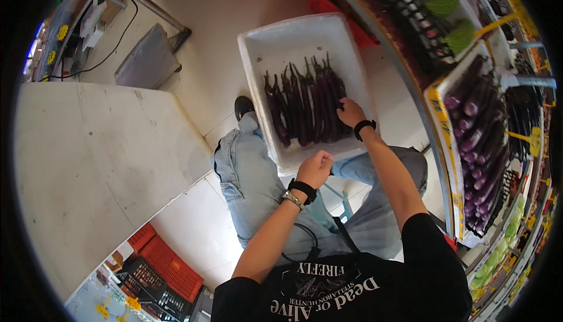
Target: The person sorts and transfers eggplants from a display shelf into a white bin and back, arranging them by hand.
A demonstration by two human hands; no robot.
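A white foam box (303, 25) stands on the floor before me, partly between my knees. Several long purple eggplants (316, 106) lie side by side in it, green stems pointing to the far end. The fingers of my right hand (352, 113) are bent against the rightmost eggplant (336, 85); whether they grip it is hidden. My left hand (314, 169) hovers by the box's near rim, fingers curled in, with nothing visible in it. Black bands circle both wrists.
To the right runs a produce shelf with an open box of eggplants (481, 146) and bitter melons (442, 1). A pale board surface (105, 155) fills the left. Red crates (169, 262) stand lower left, a red basket (323, 1) beyond the foam box. A cable (127, 27) hangs upper left.
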